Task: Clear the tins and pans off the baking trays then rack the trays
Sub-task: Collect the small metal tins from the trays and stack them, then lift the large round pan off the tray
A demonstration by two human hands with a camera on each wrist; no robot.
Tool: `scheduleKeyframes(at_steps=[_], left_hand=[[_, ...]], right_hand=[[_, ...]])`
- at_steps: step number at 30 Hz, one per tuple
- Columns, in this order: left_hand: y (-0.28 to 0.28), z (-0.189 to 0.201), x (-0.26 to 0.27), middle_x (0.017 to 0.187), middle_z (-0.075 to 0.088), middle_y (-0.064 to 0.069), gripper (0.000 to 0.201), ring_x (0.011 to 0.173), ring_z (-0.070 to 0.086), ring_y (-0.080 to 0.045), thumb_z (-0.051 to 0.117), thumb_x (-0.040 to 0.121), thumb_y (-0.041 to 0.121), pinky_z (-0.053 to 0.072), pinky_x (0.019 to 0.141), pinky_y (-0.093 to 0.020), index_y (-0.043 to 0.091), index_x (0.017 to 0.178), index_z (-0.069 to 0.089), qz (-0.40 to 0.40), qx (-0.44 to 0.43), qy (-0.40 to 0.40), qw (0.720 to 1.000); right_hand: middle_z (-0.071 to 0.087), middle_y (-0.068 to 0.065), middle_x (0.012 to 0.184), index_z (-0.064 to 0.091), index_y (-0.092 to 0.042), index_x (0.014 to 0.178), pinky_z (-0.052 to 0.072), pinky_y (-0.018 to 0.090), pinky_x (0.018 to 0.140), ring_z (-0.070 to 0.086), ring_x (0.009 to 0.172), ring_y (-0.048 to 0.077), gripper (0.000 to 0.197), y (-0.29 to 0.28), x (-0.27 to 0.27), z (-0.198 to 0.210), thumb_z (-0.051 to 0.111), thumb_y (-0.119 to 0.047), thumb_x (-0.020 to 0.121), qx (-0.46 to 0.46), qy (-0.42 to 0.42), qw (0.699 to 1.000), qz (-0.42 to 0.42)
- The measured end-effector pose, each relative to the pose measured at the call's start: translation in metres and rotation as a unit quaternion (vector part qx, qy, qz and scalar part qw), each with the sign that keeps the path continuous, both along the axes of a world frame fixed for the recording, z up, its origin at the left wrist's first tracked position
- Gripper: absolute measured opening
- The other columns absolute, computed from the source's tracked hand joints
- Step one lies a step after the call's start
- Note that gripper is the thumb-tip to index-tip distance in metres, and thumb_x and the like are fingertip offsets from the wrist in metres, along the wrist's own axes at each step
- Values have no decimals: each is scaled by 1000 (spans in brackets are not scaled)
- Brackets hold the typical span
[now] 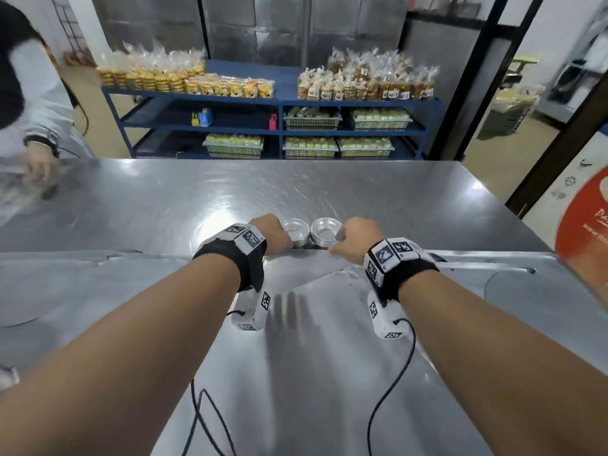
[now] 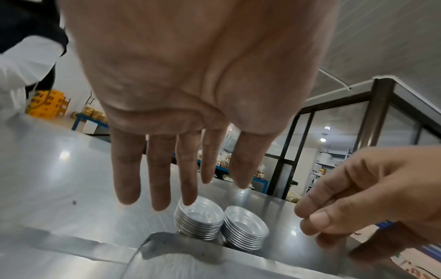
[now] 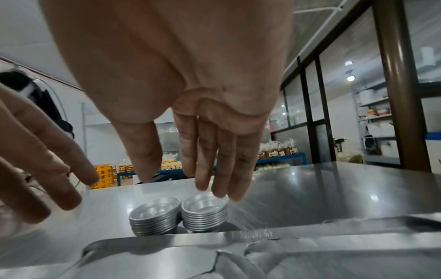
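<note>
Two stacks of small round aluminium tins stand side by side on the steel table, just past the far rim of the baking tray in front of me. My left hand hovers over the left stack with fingers straight, holding nothing. Beside the right stack, my right hand is also empty, its fingers hanging loose above the tins. The left wrist view shows both the left stack and the right stack; so does the right wrist view, with the left stack and the right stack.
More flat trays lie to the left and right of the near one, overlapping. Another person's hand handles clear plastic at the table's far left. Blue shelving with bagged baked goods stands behind the table. A red and white banner sits at the right.
</note>
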State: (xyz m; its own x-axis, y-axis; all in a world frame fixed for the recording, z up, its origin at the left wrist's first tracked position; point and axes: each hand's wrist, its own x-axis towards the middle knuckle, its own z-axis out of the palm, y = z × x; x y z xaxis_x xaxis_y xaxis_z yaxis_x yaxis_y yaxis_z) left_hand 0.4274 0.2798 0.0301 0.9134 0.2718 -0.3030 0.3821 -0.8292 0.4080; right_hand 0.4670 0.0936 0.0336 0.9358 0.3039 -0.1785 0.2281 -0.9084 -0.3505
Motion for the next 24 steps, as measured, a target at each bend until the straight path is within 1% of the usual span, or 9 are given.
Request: scheduleKeyframes(at_steps=[2,4,6,10,12,15,20,22,24], left_hand=[[-9,15,-32,94,68,-6,20,79,59,-22,68,89,32,44,60,-26,13,92,70,2,8,-10,1000],[-18,26,-70,107,69,-6,23,87,60,-23,66,90,26,44,67,-27,11,107,71,-1,26,-18,999],[-26,35,-108,115,68,-7,28,96,62,-24,65,90,26,45,73,-28,12,114,71,-9,46,-28,998],[-35,57,-189,111,71,-8,25,87,59,-23,64,89,24,46,71,-28,12,108,75,-7,74,-40,996],[-33,67,-229,111,72,-8,25,93,63,-25,63,89,24,47,74,-28,11,107,75,1,89,-43,995],[-20,75,-286,117,68,-6,26,97,64,-24,63,91,24,47,76,-28,11,110,74,24,112,-46,992],[18,71,-365,116,68,-8,27,97,64,-26,62,90,25,46,76,-27,11,111,71,67,127,-24,989],[37,66,-393,118,68,-7,26,98,61,-25,60,90,26,44,79,-28,12,110,69,78,133,-13,988],[60,60,-418,122,66,-6,24,107,58,-26,58,92,28,44,85,-28,15,110,67,90,132,-17,987]], right_hand=[[72,9,95,74,-9,99,57,31,79,69,91,26,27,-7,-31,16,74,-29,81,-6,7,1000,25],[70,8,104,71,-11,107,56,34,85,67,95,26,31,-14,-66,30,74,-29,82,-7,5,999,44],[69,10,110,69,-10,109,55,33,84,67,98,26,33,-20,-102,46,74,-29,82,5,0,998,60],[69,10,109,71,-5,107,54,32,85,66,98,26,33,-28,-176,71,71,-29,85,4,7,996,94],[69,8,109,71,-6,107,55,33,86,65,93,23,33,-27,-210,80,71,-30,84,1,4,994,107],[69,6,110,70,-9,110,54,34,88,66,99,24,35,-17,-255,86,72,-32,83,-17,-2,991,136],[66,10,112,66,-8,111,56,34,83,67,95,27,37,24,-318,88,72,-31,83,-31,-3,986,165],[64,9,115,65,-9,115,57,36,85,66,97,28,39,46,-339,84,70,-31,84,-41,1,983,178],[64,8,116,65,-10,117,57,35,84,66,97,27,40,71,-359,77,68,-31,83,-38,5,981,189]])
